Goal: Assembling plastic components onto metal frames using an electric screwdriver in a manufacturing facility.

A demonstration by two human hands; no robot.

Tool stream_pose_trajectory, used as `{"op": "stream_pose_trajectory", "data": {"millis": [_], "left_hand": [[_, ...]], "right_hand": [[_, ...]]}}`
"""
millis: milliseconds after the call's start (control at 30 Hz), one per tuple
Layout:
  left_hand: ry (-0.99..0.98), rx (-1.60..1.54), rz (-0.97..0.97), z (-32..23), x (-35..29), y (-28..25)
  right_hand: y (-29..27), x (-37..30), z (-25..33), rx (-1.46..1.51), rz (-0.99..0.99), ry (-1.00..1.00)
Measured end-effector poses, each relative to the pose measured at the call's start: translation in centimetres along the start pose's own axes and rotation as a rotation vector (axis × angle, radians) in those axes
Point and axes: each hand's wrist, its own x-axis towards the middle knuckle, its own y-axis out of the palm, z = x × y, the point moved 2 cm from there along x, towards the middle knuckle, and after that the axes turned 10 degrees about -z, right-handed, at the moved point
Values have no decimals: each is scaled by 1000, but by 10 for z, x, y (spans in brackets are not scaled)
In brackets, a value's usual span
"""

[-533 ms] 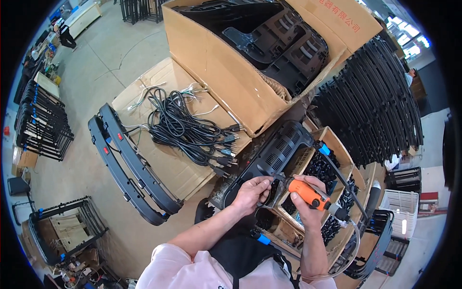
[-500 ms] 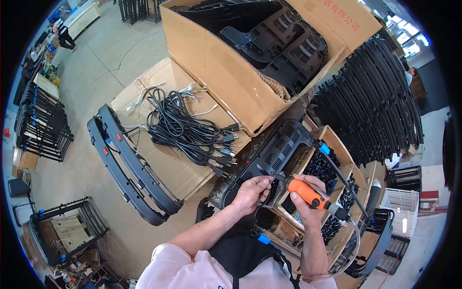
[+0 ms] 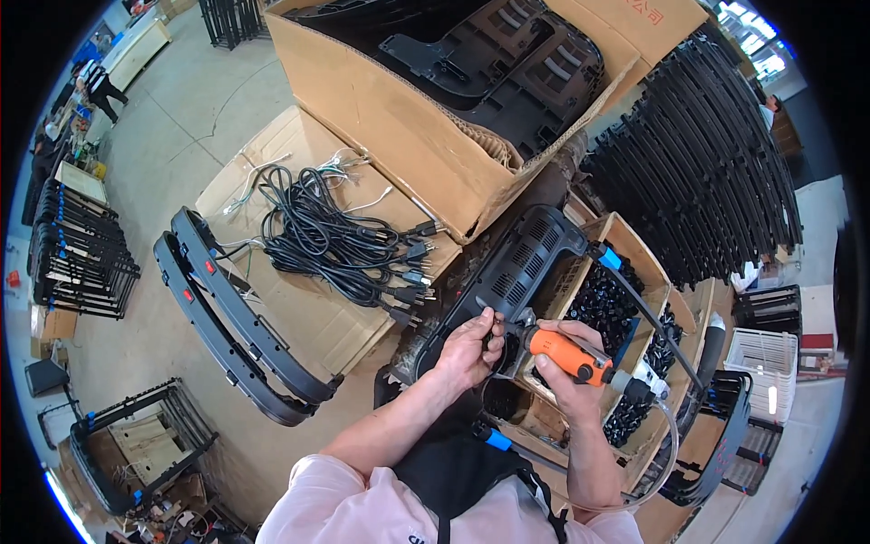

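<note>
My right hand (image 3: 571, 388) is wrapped round an orange air screwdriver (image 3: 564, 355), whose hose loops down on the right. The tool's nose points left toward my left hand (image 3: 471, 352). My left fingers are pinched together close to the tool's tip and the lower part of a long black vented housing (image 3: 518, 272). Whatever lies between those fingers is too small to make out. A black frame with blue-wrapped ends (image 3: 605, 257) runs beside the housing, and one of its legs crosses the wooden parts bin.
A wooden bin (image 3: 684, 304) holds many small black parts right of the housing. Black power cords (image 3: 317, 245) lie on cardboard at left, beside two curved black rails (image 3: 231, 308). A large carton (image 3: 381, 118) of black panels stands ahead, with stacked black frames (image 3: 698, 163) beyond.
The view has shifted slightly, so the surroundings sit a little differently. Both hands and the screwdriver have moved slightly, staying close together at the housing.
</note>
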Motion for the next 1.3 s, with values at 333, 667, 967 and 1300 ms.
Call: {"op": "stream_pose_trajectory", "data": {"millis": [333,667,967,1300], "left_hand": [[-31,76,-9,0,-9,7],[34,156,-185,-7,-19,18],[479,860,-164,-40,-25,-7],[549,942,-207,-42,-28,-11]], "right_hand": [[-2,1,3,-29,2,9],[10,30,10,-51,-26,26],[31,73,-9,-34,28,32],[51,87,-29,-142,120,70]]}}
